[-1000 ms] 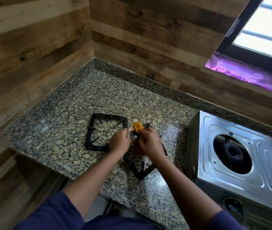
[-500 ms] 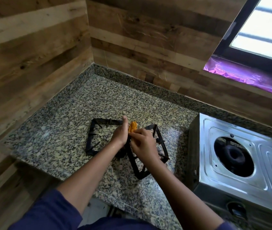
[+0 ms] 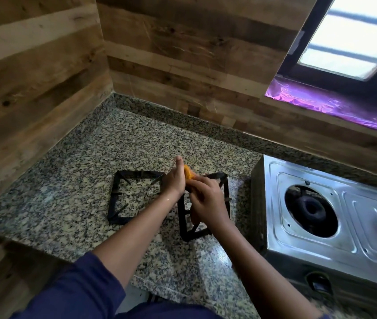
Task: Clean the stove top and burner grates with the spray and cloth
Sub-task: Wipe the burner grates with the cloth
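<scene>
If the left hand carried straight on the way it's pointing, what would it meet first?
The left hand points away over the speckled granite countertop; nothing stands in that line until, probably, the wood-plank back wall. Depth is unclear.

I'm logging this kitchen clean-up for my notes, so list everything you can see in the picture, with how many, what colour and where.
left grate: 1, black, flat on the counter, left of the hands
right grate: 1, black, on the counter under the hands, beside the stove
cloth: 1, orange, between the hands at the right grate
stove: 1, silver steel, on the counter at right, grates off
burner: 1, black, in the stove's round opening
counter: 1, speckled grey granite, in the corner
walls: 2, brown wood planks, behind and left
window: 1, bright, upper right
sheet: 1, shiny purple, below the window
left sleeve: 1, dark blue, bottom left
left hand: 1, at the right grate's top corner, thumb up, fingers hidden
right hand: 1, gripping the cloth
</scene>
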The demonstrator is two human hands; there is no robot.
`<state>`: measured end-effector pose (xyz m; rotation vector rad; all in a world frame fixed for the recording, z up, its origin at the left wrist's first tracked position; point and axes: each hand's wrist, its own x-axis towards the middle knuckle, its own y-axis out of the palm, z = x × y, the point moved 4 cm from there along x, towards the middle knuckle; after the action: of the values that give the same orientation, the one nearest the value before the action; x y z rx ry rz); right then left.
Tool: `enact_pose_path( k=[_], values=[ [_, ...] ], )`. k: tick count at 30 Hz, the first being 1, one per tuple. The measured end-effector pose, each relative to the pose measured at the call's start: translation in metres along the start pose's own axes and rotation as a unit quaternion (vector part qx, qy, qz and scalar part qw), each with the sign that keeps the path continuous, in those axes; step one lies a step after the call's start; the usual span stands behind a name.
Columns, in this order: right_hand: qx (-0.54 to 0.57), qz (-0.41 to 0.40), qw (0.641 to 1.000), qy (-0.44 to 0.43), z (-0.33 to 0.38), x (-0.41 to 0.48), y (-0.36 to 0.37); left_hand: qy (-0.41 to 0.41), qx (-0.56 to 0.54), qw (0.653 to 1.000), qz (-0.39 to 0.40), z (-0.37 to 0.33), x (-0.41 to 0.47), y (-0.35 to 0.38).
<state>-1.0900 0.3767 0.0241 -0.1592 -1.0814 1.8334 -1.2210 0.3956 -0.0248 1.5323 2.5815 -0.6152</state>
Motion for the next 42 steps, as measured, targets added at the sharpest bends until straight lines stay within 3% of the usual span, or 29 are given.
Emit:
enact_pose_path(
  k=[4, 7, 11, 15, 19, 23, 27, 31, 34, 42],
  values=[
    [-0.084, 0.024, 0.996, 0.021, -0.025, -0.01, -0.005, 0.007, -0.023, 1.0, -0.011, -0.004, -0.003, 0.0],
    [-0.066, -0.036, 0.994, 0.078, -0.031, -0.017, -0.016, 0.031, -0.001, 0.999, -0.012, -0.012, -0.009, 0.003],
    [-0.023, -0.114, 0.992, 0.043, -0.012, -0.003, -0.024, 0.027, 0.026, 0.999, 0.01, -0.023, -0.014, 0.008],
    [-0.029, -0.017, 0.999, 0.03, -0.008, 0.002, -0.008, 0.017, 0.053, 0.998, 0.006, -0.026, -0.014, 0.011],
    [-0.064, 0.021, 0.997, 0.037, -0.027, -0.019, -0.006, 0.035, 0.043, 0.998, -0.001, -0.019, -0.012, 0.011],
    [-0.068, -0.016, 0.993, 0.097, -0.04, -0.039, -0.014, 0.075, 0.077, 0.991, 0.074, -0.018, -0.009, 0.02],
    [-0.053, -0.097, 0.99, 0.089, -0.033, -0.037, -0.026, 0.13, 0.169, 0.965, 0.151, -0.03, -0.001, 0.026],
    [-0.037, -0.056, 0.993, 0.099, -0.032, -0.029, -0.027, 0.131, 0.254, 0.939, 0.191, -0.045, -0.003, 0.027],
    [-0.047, -0.071, 0.989, 0.118, -0.035, -0.034, -0.031, 0.163, 0.346, 0.909, 0.168, -0.051, -0.011, 0.03],
    [-0.034, -0.218, 0.961, 0.164, -0.021, -0.065, -0.073, 0.225, 0.321, 0.915, 0.093, -0.074, -0.033, 0.033]
  ],
)
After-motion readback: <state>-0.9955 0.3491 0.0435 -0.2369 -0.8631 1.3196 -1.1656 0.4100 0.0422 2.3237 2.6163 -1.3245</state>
